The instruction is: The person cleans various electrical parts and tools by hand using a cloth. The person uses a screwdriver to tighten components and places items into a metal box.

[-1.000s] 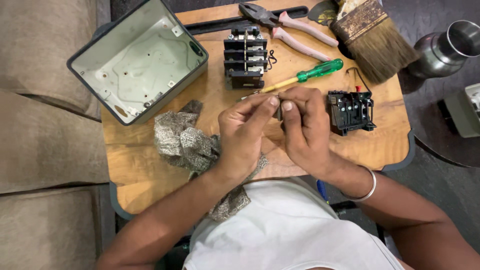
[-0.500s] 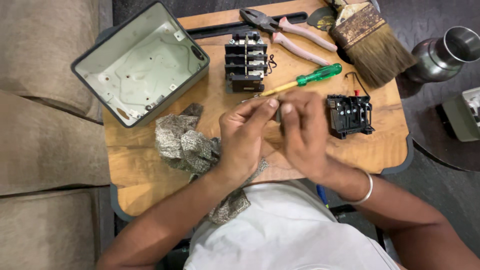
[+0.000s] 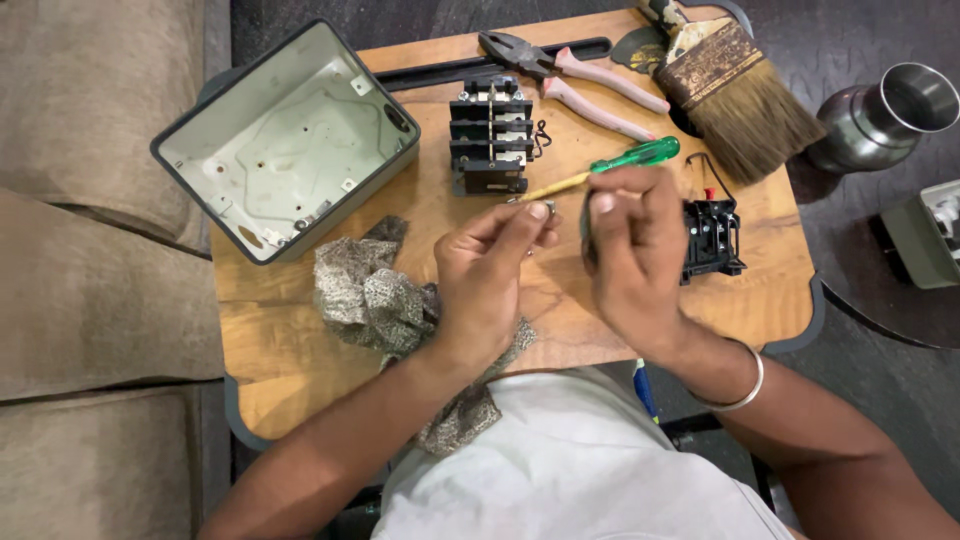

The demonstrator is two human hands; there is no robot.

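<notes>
My left hand (image 3: 488, 272) hovers over the middle of the wooden table (image 3: 760, 300), its thumb and forefinger pinched on a small silvery metal piece (image 3: 547, 209). Just to the right, my right hand (image 3: 638, 250) has its fingers curled around a small dark part (image 3: 586, 238), most of it hidden. The two hands are a little apart. Beyond the fingertips lies a green-handled screwdriver (image 3: 625, 160). A black switch block (image 3: 490, 148) stands behind it, and a black component with wires (image 3: 712, 238) sits just right of my right hand.
An open grey metal box (image 3: 285, 140) is at the back left. A patterned cloth (image 3: 375, 295) lies under my left wrist. Pink-handled pliers (image 3: 575, 78) and a wide brush (image 3: 740, 95) are at the back right. A steel cup (image 3: 880, 110) stands on the floor.
My hands, pressed together a second ago, have drawn slightly apart. The right hand has shifted to the right, partly covering the black component.
</notes>
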